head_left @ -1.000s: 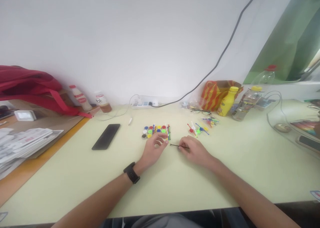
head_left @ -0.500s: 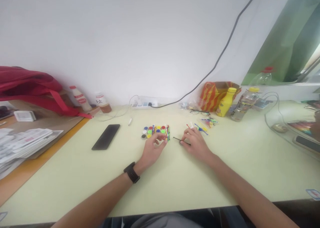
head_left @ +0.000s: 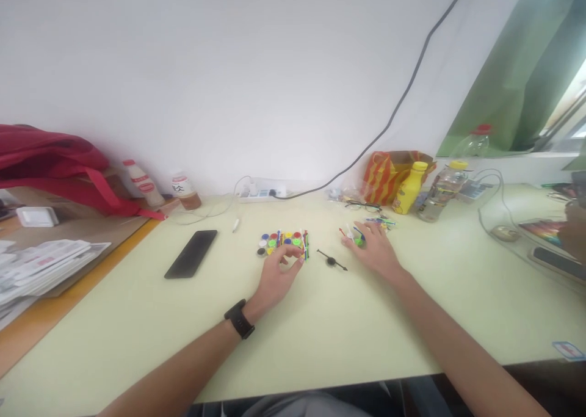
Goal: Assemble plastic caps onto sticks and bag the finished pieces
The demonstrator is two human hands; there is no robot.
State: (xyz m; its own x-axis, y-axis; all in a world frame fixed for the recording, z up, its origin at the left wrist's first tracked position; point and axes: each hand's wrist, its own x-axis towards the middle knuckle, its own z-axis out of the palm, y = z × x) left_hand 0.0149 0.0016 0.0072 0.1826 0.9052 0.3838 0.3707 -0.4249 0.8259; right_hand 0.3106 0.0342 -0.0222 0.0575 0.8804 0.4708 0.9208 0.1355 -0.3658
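Where the pale counter (head_left: 315, 331) shows between the left grip (head_left: 277, 279) and the right grip (head_left: 376, 249), a black arrow spinner (head_left: 331, 262) lies flat, touched by neither. It looks like moulded plastic, so it should be very light and fairly stiff, smooth enough to slide if nudged; the thin bar is probably its weak part, liable to bend under a hard pinch. The hub, thick and central, seems the best place for thumb and forefinger, since an end hold would likely let it swivel. In form it is a slim bar with an arrowhead at the lower right, a small tip at the other end and a round disc in the middle. Loose spinner pieces (head_left: 359, 243) in red, white, blue and green lie at the right grip, whose fingers are spread with nothing evidently pinched; being partly covered, they show little of their shape. The left grip is loosely curled at the near edge of tidily grouped coloured discs (head_left: 271, 243) and slender arrows (head_left: 307, 246); whether it touches any, I cannot tell. Those discs, small and round, would probably lift most easily by the rim.
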